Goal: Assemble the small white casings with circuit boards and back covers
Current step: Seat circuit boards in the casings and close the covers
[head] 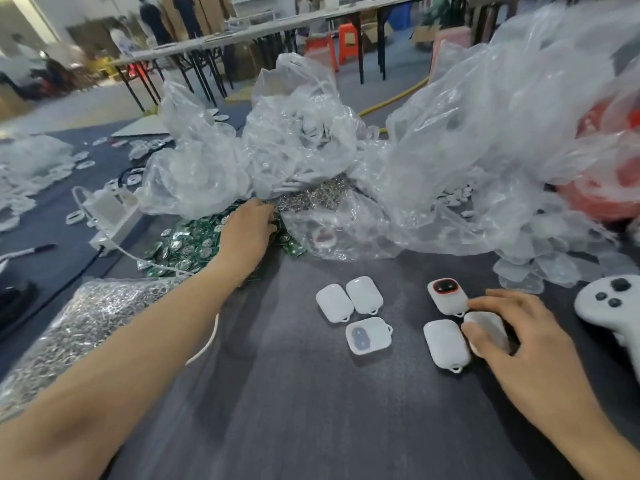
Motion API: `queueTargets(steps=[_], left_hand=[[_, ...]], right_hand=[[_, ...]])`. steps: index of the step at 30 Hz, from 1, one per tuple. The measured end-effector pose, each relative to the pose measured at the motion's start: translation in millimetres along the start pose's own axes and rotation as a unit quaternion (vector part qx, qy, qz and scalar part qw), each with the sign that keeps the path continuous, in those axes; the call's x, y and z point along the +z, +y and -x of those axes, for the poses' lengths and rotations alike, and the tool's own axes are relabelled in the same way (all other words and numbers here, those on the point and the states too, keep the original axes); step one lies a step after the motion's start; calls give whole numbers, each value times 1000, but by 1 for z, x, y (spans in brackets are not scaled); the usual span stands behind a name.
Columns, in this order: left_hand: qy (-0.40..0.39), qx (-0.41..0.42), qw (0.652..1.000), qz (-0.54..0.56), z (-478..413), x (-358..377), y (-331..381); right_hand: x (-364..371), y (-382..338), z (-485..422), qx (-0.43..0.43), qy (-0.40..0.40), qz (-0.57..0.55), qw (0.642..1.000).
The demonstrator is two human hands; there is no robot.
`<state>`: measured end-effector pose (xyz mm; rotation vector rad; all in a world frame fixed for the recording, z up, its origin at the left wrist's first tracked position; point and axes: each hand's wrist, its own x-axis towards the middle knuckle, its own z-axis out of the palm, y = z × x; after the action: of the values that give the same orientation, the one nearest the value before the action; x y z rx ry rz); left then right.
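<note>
Casing (486, 329) long axis near-far | right hand (519, 337) grips it | left hand (247, 226) grasp unclear

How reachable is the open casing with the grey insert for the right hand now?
Probably yes. The right hand holds a white piece close to the open casing. Only one closed casing lies flat between them, low enough to pass over. The hand is occupied, though.
</note>
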<state>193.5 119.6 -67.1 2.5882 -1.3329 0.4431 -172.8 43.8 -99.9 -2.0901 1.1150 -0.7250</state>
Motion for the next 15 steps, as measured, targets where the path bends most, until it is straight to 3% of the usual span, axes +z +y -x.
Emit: queueTargets(steps=[4,7,9,12,15], left_hand=[[95,13,995,17,4,-14,8],[121,-5,973,194,14,-32,35],[77,-12,926,369,32,-46,66],[-74,9,820,568,71,-51,117],[-156,5,727,668,101,-46,151]], right_hand=[[-2,1,-1,-10,-1,9,1000],[0,1,0,-9,13,-1,1000],[-2,-1,-1,-64,81,7,995],[-7,-9,1,-184,187,-3,965],[-5,-26,2,-131,136,-172,967]])
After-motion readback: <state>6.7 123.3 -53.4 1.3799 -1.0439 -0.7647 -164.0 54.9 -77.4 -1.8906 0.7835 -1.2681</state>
